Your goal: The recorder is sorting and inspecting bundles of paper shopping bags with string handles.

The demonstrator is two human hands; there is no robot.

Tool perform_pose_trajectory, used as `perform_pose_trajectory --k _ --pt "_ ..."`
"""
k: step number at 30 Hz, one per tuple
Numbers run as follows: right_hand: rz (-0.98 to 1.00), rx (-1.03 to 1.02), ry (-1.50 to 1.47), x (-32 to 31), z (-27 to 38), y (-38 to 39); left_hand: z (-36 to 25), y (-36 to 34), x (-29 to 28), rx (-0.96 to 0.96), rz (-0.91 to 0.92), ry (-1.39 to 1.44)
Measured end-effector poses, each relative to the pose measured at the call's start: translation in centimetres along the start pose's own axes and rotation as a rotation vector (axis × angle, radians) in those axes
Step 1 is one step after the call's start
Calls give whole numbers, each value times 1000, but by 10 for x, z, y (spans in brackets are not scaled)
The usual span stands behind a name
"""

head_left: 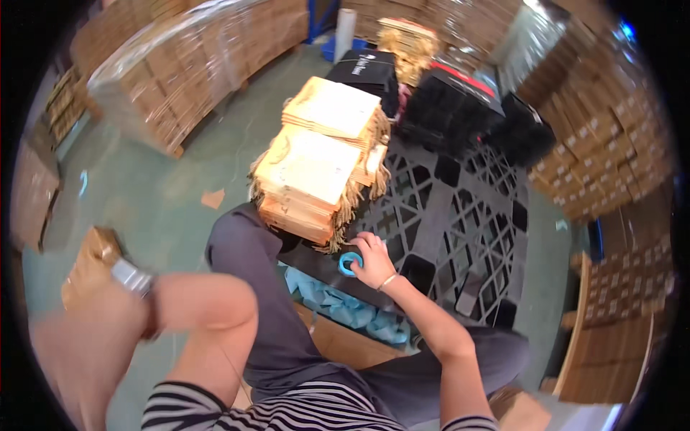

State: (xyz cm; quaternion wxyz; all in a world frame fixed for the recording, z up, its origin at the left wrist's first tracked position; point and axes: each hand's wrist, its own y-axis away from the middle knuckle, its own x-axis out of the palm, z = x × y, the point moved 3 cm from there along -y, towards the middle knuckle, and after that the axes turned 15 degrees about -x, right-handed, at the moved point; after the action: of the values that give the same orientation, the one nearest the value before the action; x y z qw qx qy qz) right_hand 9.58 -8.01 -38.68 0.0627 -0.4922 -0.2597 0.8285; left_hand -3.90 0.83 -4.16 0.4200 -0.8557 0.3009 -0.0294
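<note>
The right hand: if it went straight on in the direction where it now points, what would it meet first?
Probably the tan cords hanging at the near corner of the bag stack, just beyond the fingertips, though depth is hard to judge here.

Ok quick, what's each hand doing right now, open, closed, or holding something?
Left hand: too blurred to tell whether open or closed.
Right hand: at the blue roll; can't tell if its grip is closed.

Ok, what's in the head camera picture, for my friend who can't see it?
Someone's right hand touches a blue tape roll beside stacked tan paper bags, at a black plastic pallet. The left hand is a blur, and brown cardboard boxes stand around.
</note>
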Motion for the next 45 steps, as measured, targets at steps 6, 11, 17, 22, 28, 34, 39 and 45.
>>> perform_pose_trajectory --k 6,11,17,22,28,34,39,45 --pt "297 33 25 25 1 21 32 18 -36 -69 -156 14" --pt "252 118 157 59 -8 28 63 24 -49 -107 -178 76" --pt "275 112 176 86 -17 23 91 35 -58 -158 -197 168" --pt "158 64 143 100 -7 16 95 41 -76 -163 -228 192" --pt "-53 10 35 79 4 -3 93 51 -93 -163 -302 212" --pt "-474 348 -300 15 -26 -56 96 57 -93 -164 -360 296" --pt "-707 733 -624 -4 -90 -115 94 56 -89 -159 -387 378" --pt "-498 902 -921 -6 -137 -164 84 56 -87 -146 -418 466"
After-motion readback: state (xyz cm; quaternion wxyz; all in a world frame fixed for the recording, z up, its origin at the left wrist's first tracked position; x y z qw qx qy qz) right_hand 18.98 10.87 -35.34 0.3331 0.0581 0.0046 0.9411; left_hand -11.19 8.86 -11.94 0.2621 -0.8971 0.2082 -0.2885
